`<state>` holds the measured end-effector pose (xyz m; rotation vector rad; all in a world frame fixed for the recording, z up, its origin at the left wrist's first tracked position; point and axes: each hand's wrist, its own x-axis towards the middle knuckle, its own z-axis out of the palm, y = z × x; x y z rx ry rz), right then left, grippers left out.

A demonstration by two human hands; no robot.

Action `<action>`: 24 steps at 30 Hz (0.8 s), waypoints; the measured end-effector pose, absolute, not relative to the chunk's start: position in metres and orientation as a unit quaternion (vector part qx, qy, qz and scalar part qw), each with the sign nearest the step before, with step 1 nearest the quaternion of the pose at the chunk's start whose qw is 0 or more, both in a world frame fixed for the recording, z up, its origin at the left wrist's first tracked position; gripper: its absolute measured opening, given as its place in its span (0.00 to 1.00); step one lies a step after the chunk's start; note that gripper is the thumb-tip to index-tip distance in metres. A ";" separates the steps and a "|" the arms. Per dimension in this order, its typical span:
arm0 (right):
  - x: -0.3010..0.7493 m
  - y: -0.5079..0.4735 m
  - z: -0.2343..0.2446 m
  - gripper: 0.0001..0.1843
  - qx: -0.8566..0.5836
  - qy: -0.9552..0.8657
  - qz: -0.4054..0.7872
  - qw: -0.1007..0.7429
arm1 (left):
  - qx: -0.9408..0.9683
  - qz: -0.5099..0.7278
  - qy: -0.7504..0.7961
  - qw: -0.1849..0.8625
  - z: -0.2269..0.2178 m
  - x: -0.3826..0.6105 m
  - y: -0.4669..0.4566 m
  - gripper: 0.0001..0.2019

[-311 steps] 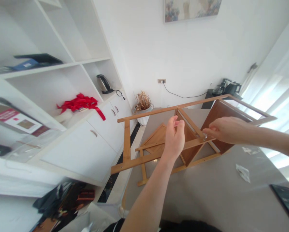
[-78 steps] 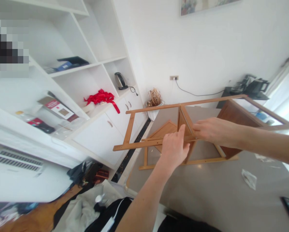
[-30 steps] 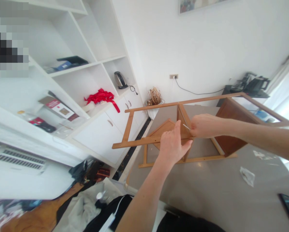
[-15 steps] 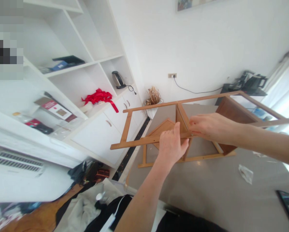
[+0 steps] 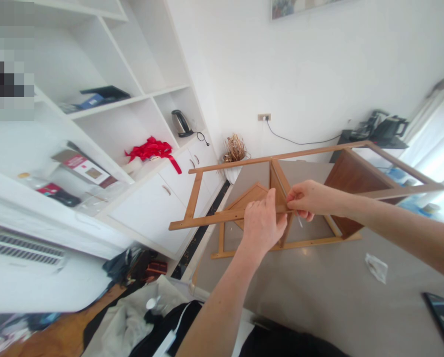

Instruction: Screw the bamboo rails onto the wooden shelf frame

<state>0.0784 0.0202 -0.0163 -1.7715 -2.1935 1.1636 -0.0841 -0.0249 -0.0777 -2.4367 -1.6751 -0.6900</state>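
Note:
A wooden shelf frame [image 5: 207,216] lies on its side on the grey table, with slats, a cross panel and a brown board [image 5: 350,181] fitted between its rails. My left hand [image 5: 261,223] is closed around the near upper rail, thumb raised, beside the cross panel's joint. Just right of it, my right hand [image 5: 306,198] pinches a thin silvery tool [image 5: 300,220] that looks like a hex key, at the joint. The fingers cover most of this tool. A loose-looking wooden panel [image 5: 249,194] shows behind the near rail.
The grey table [image 5: 318,287] bears a crumpled clear plastic bag [image 5: 376,268] and a dark screen [image 5: 443,317] at the right edge. White shelving [image 5: 140,94] stands left. Dried plants [image 5: 235,148] and a black kettle [image 5: 392,126] are at the back. Clothes [image 5: 129,317] lie at lower left.
My right hand has turned and shifted slightly at the joint, and the thin silvery tool now shows below its fingers. My left hand keeps its hold on the rail.

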 end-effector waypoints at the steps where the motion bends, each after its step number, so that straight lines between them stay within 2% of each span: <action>1: 0.080 0.019 -0.017 0.06 -0.581 -0.714 0.387 0.054 | -0.803 -0.228 -0.549 0.055 -0.078 -0.084 -0.025 0.31; 3: 0.083 0.014 -0.014 0.11 -0.575 -0.743 0.339 0.043 | -0.803 -0.226 -0.547 0.061 -0.078 -0.084 -0.025 0.31; 5: 0.089 0.007 -0.005 0.15 -0.554 -0.801 0.224 0.024 | -0.803 -0.222 -0.549 0.063 -0.078 -0.084 -0.025 0.31; 8: 0.099 0.001 0.007 0.14 -0.454 -0.890 0.041 0.009 | -0.806 -0.217 -0.548 0.062 -0.077 -0.084 -0.025 0.30; 12: 0.103 0.004 0.007 0.11 -0.296 -0.953 -0.053 -0.031 | -0.805 -0.216 -0.548 0.064 -0.077 -0.083 -0.025 0.30; 15: 0.095 0.006 0.004 0.11 -0.301 -0.950 -0.076 -0.042 | -0.803 -0.216 -0.551 0.061 -0.078 -0.083 -0.025 0.30; 18: 0.082 0.005 0.003 0.12 -0.427 -0.901 -0.068 -0.042 | -0.803 -0.225 -0.549 0.058 -0.077 -0.083 -0.025 0.32; 21: 0.075 0.008 0.003 0.13 -0.543 -0.839 0.016 -0.036 | -0.802 -0.236 -0.546 0.055 -0.077 -0.084 -0.025 0.38; 24: 0.078 0.014 0.004 0.16 -0.572 -0.811 0.120 -0.040 | -0.804 -0.236 -0.543 0.055 -0.076 -0.084 -0.025 0.41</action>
